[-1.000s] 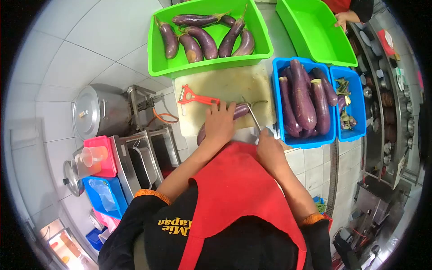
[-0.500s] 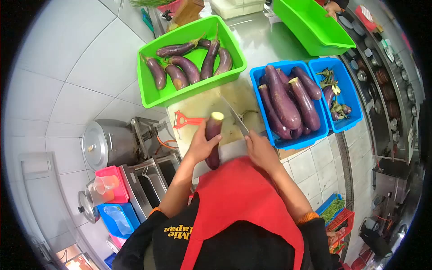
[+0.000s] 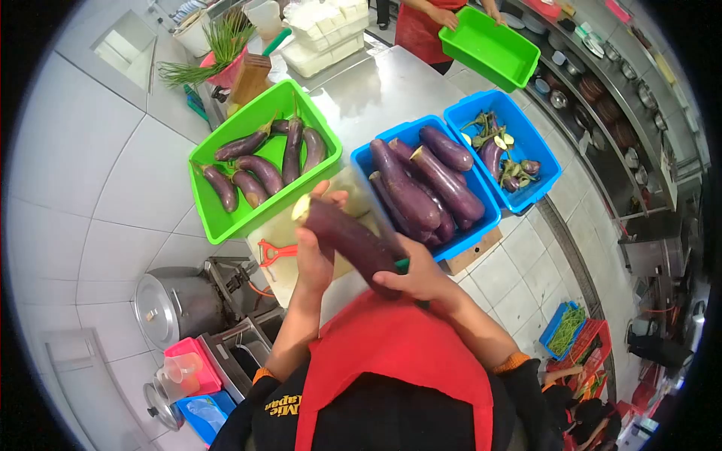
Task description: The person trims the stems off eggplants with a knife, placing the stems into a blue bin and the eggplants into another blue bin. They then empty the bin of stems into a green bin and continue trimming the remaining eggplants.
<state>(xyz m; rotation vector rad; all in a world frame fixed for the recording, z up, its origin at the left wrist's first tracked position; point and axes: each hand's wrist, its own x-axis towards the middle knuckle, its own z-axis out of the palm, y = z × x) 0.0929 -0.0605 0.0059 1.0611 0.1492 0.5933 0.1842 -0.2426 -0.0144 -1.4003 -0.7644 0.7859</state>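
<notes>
In the head view, a purple eggplant (image 3: 353, 239) is held slanted above the cutting board (image 3: 283, 280), its pale cut end at the upper left. My left hand (image 3: 316, 252) cradles the cut end, thumb in front and fingers behind. My right hand (image 3: 421, 276) presses its thumb on the lower end. A green knife handle (image 3: 403, 264) shows in that same hand; the blade is mostly hidden or blurred. A red peeler (image 3: 275, 252) lies on the board, left of my left hand. Eggplants with stems lie in a green tub (image 3: 218, 231); trimmed ones fill a blue tub (image 3: 490, 222).
Behind them, another blue tub (image 3: 547, 179) holds stem ends and small pieces. Another person's hands (image 3: 445, 18) hold a green tub (image 3: 492, 49) at the table's far side. A metal pot (image 3: 184, 307) stands to the left. Shelves with dishes line the right.
The eggplant has gone from nearly upright to slanted, and my right hand has come over to its lower end. The person opposite has moved the green tub away from the table.
</notes>
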